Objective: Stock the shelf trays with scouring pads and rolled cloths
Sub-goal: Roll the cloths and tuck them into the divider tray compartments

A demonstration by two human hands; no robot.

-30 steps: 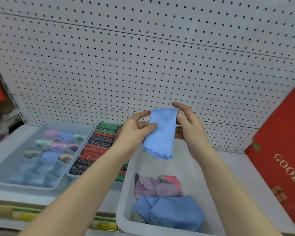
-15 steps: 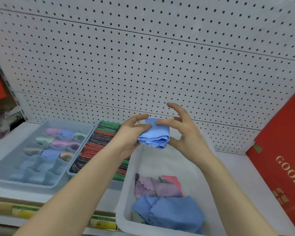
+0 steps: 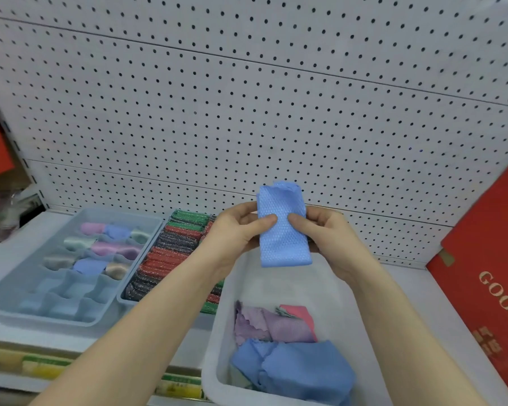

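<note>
A folded blue cloth stands upright as a narrow strip, pinched from both sides by my left hand and my right hand, above the white bin. Both thumbs press on its front. In the bin lie loose cloths: purple, pink and blue. To the left a grey divided tray holds several rolled cloths in its far compartments; its near ones show none. Beside it a tray of scouring pads is packed with red, green and dark pads, partly hidden by my left forearm.
A white pegboard wall backs the shelf. A red box with gold "GOOD" lettering leans at the right. Yellow and green price labels run along the shelf's front edge. Blurred red items sit at the far left.
The blue cloth hung open from both hands, was bunched together half a second ago, and now is a tall narrow folded strip held upright between both thumbs and fingers.
</note>
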